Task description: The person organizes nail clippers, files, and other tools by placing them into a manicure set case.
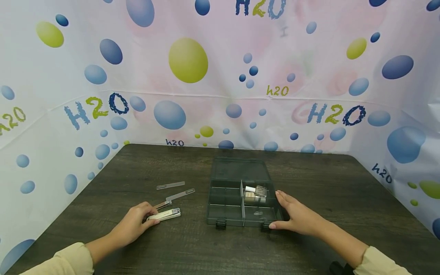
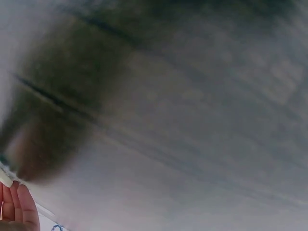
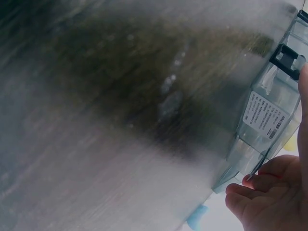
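Observation:
My left hand (image 1: 132, 223) pinches a large nail clipper (image 1: 166, 214) between thumb and fingers, low over the table. In the left wrist view, its pale end (image 2: 5, 178) shows beside the fingertips. Just behind it lies a smaller nail clipper (image 1: 162, 204), partly hidden by my fingers. My right hand (image 1: 299, 215) rests against the right side of a clear grey compartment box (image 1: 225, 214), fingers along the side wall and thumb at the front latch (image 1: 266, 226). In the right wrist view, a white label (image 3: 264, 114) shows on the box's side. The lid (image 1: 240, 170) lies folded back.
Two clear narrow strips (image 1: 170, 185) lie on the dark wooden table (image 1: 154, 160) left of the box. A back right compartment holds a small clear case (image 1: 261, 191) and several whitish pieces (image 1: 250, 189). A small clear oval piece (image 1: 258, 213) lies in the front right compartment.

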